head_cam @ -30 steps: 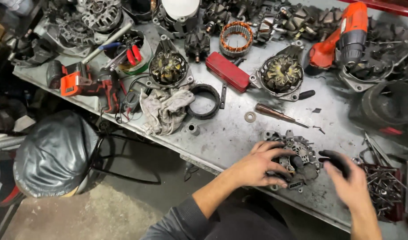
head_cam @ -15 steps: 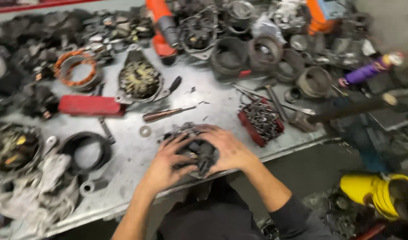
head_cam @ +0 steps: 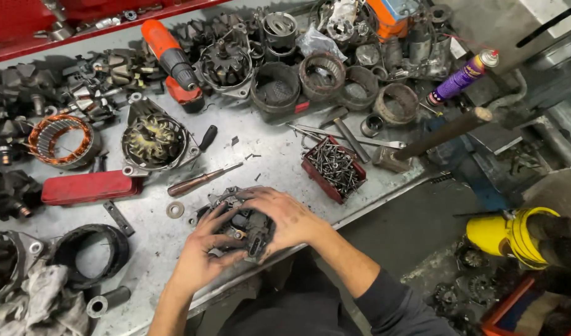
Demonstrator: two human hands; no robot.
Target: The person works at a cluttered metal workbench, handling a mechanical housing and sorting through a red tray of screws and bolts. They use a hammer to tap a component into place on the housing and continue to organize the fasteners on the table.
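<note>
At the lower centre of the frame, near the front edge of the grey metal desk (head_cam: pixel 273 149), lay a dark, greasy cast-metal alternator housing (head_cam: pixel 239 221), and much of it was hidden under the person's two hands. Its right half lay covered by the right hand (head_cam: pixel 288 218), so the shape there could not be made out; only the ribbed top edge and a dark block at its lower middle showed clearly. The left hand (head_cam: pixel 201 252) came in from the lower left, fingers curled onto the housing's left side and gripping it, thumb reaching toward the middle. The right hand lay palm-down, fingers spread and bent over the top, clasping the part; its dark-sleeved forearm ran off to the lower right.

Just left of the housing lay a flat metal washer (head_cam: pixel 174 210), and just above it a wooden-handled screwdriver (head_cam: pixel 201 180) lay slantwise. To the upper right, near the right hand, stood a small red tray of dark screws (head_cam: pixel 333 169). A long red metal box (head_cam: pixel 89 186) lay at the left, with a copper-wound stator ring (head_cam: pixel 55 140) above it. An orange cordless drill (head_cam: pixel 170 59) rested at the upper left among a crowd of rotors and housings too tangled to tell apart. A purple spray can (head_cam: pixel 463 76) lay at the upper right.
</note>
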